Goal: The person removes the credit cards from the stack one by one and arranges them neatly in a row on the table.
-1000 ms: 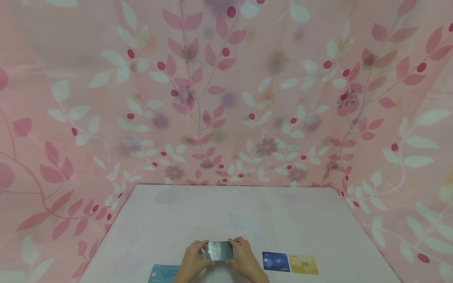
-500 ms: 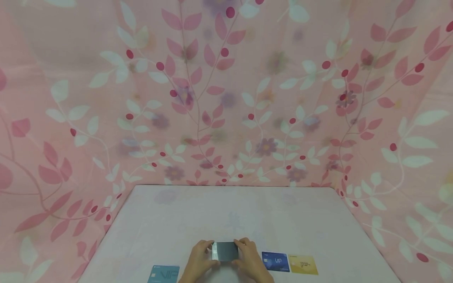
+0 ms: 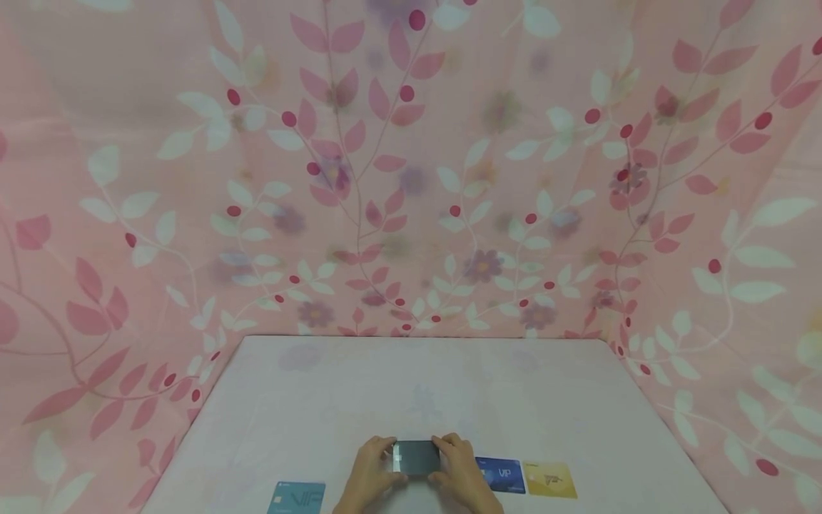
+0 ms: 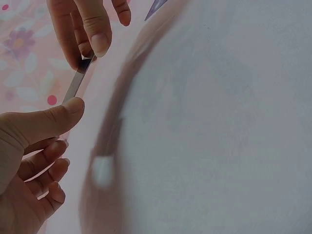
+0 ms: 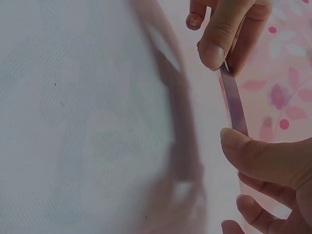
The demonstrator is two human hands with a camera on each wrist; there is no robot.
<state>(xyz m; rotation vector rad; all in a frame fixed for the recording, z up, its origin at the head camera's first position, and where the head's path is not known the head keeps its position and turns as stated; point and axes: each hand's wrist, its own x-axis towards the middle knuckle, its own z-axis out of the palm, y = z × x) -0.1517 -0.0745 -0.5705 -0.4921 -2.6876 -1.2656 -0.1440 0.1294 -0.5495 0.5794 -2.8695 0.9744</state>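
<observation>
A thin dark card (image 3: 416,458) with a bright reflection at its left end is held up by both hands, low in the middle of the head view. My left hand (image 3: 374,467) pinches its left end between thumb and fingers, and my right hand (image 3: 459,467) pinches the right end. The left wrist view shows the card (image 4: 77,87) nearly edge-on, tilted, with the left thumb on its near end. Seen from the right wrist, the card (image 5: 235,105) is also a narrow strip between the two hands. It is raised off the table.
On the white table (image 3: 411,378) lie a teal VIP card (image 3: 297,497) to the left, and a blue VIP card (image 3: 504,476) beside a gold card (image 3: 550,480) to the right. My right hand partly covers the blue card. Floral pink cloth (image 3: 411,178) surrounds the table.
Both hands have shifted to the right with the dark card between them. The teal card is fully uncovered by the left hand, while the right hand now overlaps the blue card's left edge.
</observation>
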